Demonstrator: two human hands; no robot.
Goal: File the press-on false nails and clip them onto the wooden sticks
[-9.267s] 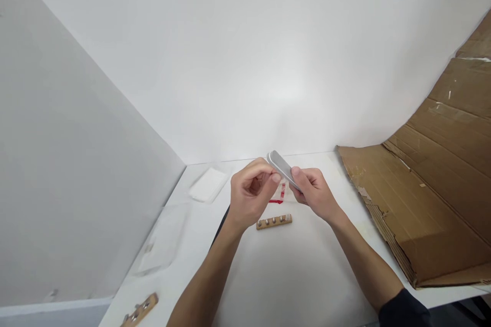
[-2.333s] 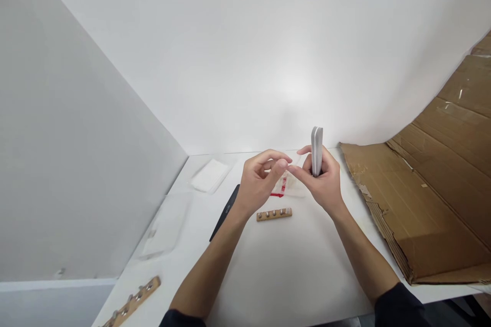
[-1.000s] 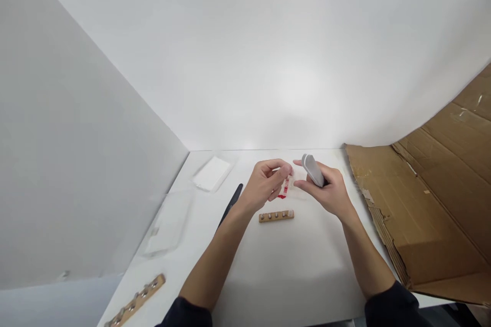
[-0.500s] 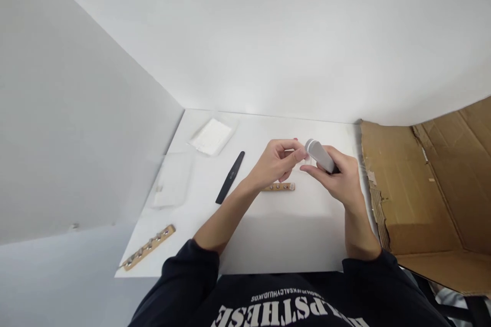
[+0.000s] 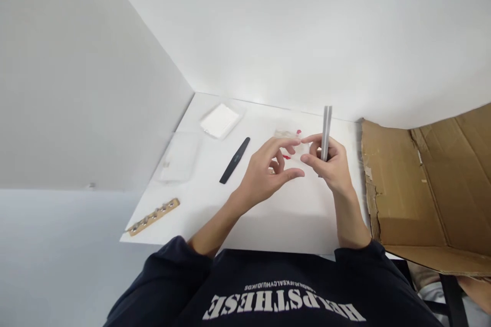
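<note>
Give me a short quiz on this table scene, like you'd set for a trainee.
1. True or false: the right hand holds the grey nail buffer upright.
2. Which thing lies on the table to the left of the left hand? A) black nail file B) scissors C) spoon
3. What material is the brown sheet at the table's right edge?
Key: 1 true; 2 A; 3 cardboard.
</note>
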